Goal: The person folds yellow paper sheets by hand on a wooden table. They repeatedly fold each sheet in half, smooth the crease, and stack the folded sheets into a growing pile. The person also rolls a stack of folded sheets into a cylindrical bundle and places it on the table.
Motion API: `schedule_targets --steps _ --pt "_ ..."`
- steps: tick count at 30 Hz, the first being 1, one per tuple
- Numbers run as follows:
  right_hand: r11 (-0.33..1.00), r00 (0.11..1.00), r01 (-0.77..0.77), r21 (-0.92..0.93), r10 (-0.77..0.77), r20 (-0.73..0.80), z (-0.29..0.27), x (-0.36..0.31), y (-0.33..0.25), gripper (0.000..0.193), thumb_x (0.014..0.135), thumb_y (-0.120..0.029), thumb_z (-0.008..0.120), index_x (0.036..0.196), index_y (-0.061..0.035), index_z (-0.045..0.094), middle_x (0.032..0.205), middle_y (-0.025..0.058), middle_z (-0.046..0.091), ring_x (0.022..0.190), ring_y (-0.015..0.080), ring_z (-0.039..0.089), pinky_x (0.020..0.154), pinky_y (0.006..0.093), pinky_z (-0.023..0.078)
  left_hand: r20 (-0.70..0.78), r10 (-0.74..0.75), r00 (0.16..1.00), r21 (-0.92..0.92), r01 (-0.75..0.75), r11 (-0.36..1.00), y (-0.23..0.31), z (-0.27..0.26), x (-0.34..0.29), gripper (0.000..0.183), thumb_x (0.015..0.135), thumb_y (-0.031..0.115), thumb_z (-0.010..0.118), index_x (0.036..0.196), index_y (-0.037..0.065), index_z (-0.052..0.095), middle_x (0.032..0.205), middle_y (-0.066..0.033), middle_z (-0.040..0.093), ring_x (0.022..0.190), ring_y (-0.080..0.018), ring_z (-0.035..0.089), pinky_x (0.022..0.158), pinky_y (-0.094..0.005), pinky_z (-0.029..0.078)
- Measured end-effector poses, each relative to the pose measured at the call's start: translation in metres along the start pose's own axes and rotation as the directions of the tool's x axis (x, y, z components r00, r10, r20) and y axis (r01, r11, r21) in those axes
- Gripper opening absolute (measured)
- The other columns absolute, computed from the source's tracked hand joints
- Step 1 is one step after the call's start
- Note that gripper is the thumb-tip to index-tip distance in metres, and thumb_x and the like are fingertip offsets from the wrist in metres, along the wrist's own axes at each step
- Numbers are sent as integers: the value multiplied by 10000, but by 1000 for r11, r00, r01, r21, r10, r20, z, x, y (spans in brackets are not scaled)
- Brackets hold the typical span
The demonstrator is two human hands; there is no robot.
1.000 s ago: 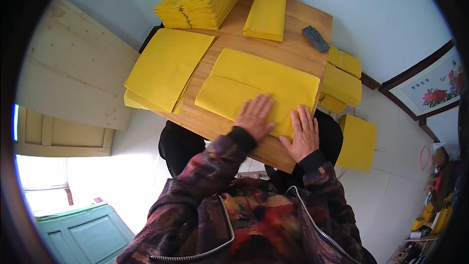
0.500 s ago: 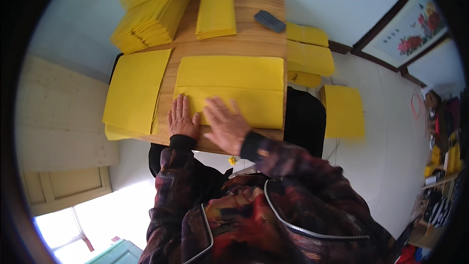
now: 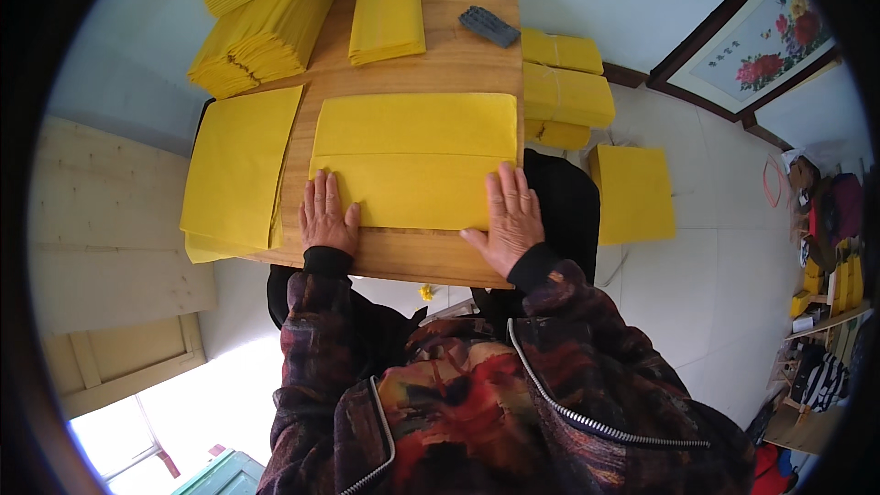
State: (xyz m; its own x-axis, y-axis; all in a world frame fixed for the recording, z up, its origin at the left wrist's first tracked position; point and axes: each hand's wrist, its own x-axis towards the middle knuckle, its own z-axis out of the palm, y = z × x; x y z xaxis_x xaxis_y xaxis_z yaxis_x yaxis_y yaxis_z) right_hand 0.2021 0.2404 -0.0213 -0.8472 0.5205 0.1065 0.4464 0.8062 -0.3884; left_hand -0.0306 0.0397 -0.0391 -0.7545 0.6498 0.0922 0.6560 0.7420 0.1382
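In front of me on the wooden table (image 3: 440,73) lies a folded sheet of yellow paper (image 3: 412,192), with a crease or flap edge running across its upper half. My left hand (image 3: 328,213) rests flat on its near left corner, fingers stretched out. At the near right corner my right hand (image 3: 510,220) lies flat too, fingers extended and thumb apart. Left of the folded sheet, several unfolded yellow sheets (image 3: 240,165) overhang the table's left edge.
Bundles of folded yellow paper (image 3: 261,37) are piled at the far left, beside another folded stack (image 3: 387,9). A dark grey cloth-like item (image 3: 489,26) sits at the far right. Tied yellow bundles (image 3: 568,96) and a yellow stack (image 3: 634,194) stand right of the table.
My right hand has slid rightward along the sheet from near its middle to its near right corner. My left hand stays at the near left corner. The whole view has shifted slightly.
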Motion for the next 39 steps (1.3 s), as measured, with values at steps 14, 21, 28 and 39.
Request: schedule_targets --steps 14,21,28,39 --pt "737 978 -31 675 162 -133 -5 5 25 586 917 -156 563 1403 39 300 1388 242 403 1294 363 401 1094 394 312 -229 -160 960 -568 2 823 -44 13 17 537 911 176 551 1394 0 399 1446 -217 399 1328 -357 392 1093 -415 320" --pt "650 972 -26 760 193 -132 11 -5 29 611 958 -177 510 1458 23 221 1464 239 310 1360 344 327 1127 387 257 41 -278 960 -916 147 373 -72 28 47 429 921 58 493 1335 -51 461 1231 -133 593 1108 -194 568 969 -278 423" --pt "707 974 -39 706 184 -131 5 -6 22 607 983 -225 462 1477 8 199 1516 213 265 1404 316 273 1143 361 217 22 -284 959 -794 189 578 -43 12 39 435 873 66 533 1305 13 514 1246 -112 592 1089 -240 569 953 -331 441" --pt "953 967 256 161 -255 -27 -1 36 -41 590 868 -176 579 1389 -8 359 1483 165 333 1381 359 296 1122 524 220 21 201 979 -150 -196 969 84 -11 10 646 883 303 576 1439 65 349 1541 -116 271 1418 -306 258 1137 -463 230"
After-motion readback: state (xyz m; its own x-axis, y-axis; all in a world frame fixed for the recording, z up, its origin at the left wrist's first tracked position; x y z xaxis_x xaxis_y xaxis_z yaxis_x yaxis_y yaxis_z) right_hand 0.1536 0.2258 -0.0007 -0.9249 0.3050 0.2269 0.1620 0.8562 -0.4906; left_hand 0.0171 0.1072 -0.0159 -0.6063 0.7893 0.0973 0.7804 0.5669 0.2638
